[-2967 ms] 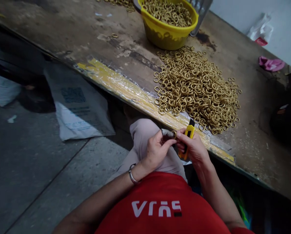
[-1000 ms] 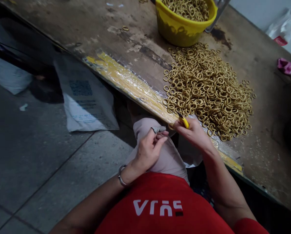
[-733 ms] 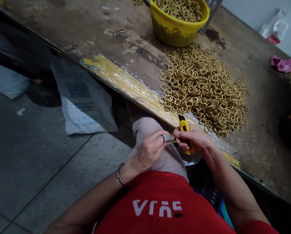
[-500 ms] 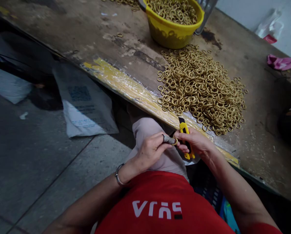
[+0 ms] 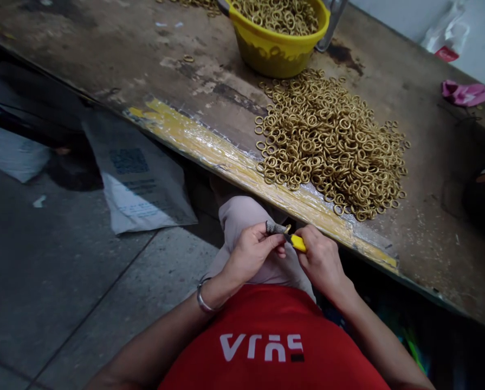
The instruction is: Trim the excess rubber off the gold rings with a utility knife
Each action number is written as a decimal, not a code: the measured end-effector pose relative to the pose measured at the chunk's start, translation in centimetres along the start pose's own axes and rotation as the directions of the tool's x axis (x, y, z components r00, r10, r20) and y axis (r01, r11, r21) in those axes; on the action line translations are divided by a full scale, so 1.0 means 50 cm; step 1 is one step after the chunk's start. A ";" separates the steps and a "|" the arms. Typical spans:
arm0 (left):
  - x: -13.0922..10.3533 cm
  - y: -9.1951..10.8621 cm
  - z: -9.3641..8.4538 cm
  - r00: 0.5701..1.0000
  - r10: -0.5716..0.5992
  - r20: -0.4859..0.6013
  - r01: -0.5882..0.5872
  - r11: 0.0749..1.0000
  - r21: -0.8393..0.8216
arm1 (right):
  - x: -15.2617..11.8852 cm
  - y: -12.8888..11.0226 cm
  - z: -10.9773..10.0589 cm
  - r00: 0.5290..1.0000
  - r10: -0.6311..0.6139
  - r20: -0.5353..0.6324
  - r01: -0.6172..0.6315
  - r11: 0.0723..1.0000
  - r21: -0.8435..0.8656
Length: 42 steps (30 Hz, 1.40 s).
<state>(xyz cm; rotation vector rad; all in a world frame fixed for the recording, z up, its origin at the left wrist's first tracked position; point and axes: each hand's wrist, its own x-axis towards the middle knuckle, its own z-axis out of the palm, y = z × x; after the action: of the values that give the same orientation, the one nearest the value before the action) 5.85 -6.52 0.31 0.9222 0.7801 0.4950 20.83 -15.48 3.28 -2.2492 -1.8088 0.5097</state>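
My left hand (image 5: 247,253) is closed over my lap and pinches a single gold-coloured ring (image 5: 288,229). A grey cover (image 5: 273,227) wraps one of its fingers. In my right hand (image 5: 322,259) is a yellow box cutter (image 5: 298,243), gripped in a fist with its dark blade pointing left. The blade meets the ring at my left fingertips; whether it touches the metal I cannot tell. Beyond the hands, a heap of similar gold rings (image 5: 331,146) lies on the worn table (image 5: 144,59).
A yellow basin (image 5: 275,54) filled with rings stands behind the heap. Clear tape (image 5: 209,146) covers the table's near edge. A pink cloth (image 5: 465,93) lies at the far right. Below the table, a printed white sack (image 5: 136,189) rests on the floor.
My right hand has turned the box cutter from upright to pointing left, bringing its blade to the ring. My left hand keeps its hold on the ring, now tilted more edge-on.
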 end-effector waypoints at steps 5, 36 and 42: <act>-0.004 0.002 0.005 0.999 -0.038 0.021 0.039 0.999 -0.037 | 0.001 -0.003 0.014 1.000 -0.004 0.005 0.005 0.994 -0.109; 0.003 -0.059 0.038 0.954 0.046 0.297 -0.239 0.715 0.657 | 0.207 0.032 -0.003 0.981 -0.006 -0.193 -0.072 0.917 -0.393; 0.020 -0.043 0.020 0.985 0.055 0.163 -0.126 0.874 0.470 | 0.236 0.044 -0.020 0.965 -0.012 -0.262 -0.061 0.961 -0.268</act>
<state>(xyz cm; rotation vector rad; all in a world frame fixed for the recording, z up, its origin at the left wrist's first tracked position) 7.39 -7.48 -1.53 1.4475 0.7407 0.3121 25.43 -4.46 1.78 -2.3800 -1.8072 -0.0431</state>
